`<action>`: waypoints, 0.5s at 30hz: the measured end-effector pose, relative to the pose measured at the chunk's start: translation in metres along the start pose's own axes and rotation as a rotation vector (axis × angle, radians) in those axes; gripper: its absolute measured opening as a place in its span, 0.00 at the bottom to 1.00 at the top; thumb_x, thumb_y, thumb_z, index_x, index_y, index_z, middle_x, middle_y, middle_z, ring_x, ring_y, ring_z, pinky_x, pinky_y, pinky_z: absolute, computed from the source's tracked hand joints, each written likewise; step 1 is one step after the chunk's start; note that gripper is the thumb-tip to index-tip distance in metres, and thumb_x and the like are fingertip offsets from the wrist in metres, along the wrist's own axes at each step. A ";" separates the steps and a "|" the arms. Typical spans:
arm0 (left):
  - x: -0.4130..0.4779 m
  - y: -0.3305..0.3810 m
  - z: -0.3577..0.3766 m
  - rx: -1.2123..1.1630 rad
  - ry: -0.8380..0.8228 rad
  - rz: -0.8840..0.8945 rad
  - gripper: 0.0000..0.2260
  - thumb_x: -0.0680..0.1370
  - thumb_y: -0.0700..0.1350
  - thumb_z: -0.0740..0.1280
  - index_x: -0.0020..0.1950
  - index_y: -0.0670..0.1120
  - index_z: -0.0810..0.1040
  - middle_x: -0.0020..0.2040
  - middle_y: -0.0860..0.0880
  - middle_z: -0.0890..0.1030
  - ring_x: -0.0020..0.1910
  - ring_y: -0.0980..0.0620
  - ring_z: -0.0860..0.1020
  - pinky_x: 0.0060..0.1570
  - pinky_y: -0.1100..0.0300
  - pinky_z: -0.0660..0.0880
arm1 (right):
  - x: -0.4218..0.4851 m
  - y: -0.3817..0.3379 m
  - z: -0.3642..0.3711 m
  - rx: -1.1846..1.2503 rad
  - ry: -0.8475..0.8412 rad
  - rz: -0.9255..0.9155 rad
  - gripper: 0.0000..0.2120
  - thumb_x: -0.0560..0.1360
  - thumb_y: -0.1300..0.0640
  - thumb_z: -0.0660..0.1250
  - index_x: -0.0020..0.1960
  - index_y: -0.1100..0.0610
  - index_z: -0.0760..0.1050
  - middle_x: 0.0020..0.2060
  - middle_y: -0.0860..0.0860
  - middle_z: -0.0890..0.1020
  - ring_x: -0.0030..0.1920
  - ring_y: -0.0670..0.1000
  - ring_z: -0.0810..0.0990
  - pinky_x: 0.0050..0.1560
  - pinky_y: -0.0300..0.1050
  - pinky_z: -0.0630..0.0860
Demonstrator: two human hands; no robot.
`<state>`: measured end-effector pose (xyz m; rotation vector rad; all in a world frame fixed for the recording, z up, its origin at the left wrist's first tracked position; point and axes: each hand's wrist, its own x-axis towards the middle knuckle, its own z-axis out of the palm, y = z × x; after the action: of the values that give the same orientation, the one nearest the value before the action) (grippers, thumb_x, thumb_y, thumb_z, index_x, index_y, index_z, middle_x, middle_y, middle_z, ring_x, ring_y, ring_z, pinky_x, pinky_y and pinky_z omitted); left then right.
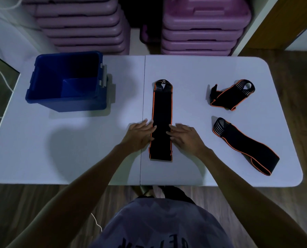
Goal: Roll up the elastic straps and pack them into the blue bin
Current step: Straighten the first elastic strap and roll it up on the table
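A black elastic strap with orange edging (162,108) lies flat and straight on the white table (77,149), running away from me. My left hand (140,135) rests at its left edge and my right hand (185,137) at its right edge, fingers spread and touching the strap's sides. Two more black-and-orange straps lie at the right: one folded loosely at the back right (232,95), one stretched diagonally at the front right (245,145). The blue bin (66,97) stands at the back left, with nothing visible inside.
Stacks of purple plastic cases (202,27) stand behind the table. A white cable (0,72) runs along the floor at the left. The table's near edge is just in front of my body.
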<state>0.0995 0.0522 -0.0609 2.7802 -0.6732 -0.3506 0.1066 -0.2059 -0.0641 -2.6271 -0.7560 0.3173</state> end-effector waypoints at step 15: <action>-0.057 0.012 0.013 -0.293 0.183 0.081 0.30 0.68 0.44 0.66 0.71 0.47 0.67 0.73 0.49 0.66 0.73 0.53 0.62 0.68 0.53 0.63 | -0.047 -0.014 -0.006 0.467 -0.018 0.160 0.24 0.74 0.57 0.60 0.70 0.48 0.69 0.69 0.45 0.72 0.70 0.47 0.68 0.70 0.52 0.67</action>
<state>0.0411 0.0663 -0.0591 2.4621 -0.6321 -0.1599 0.0632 -0.2231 -0.0478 -2.2435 -0.4134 0.4967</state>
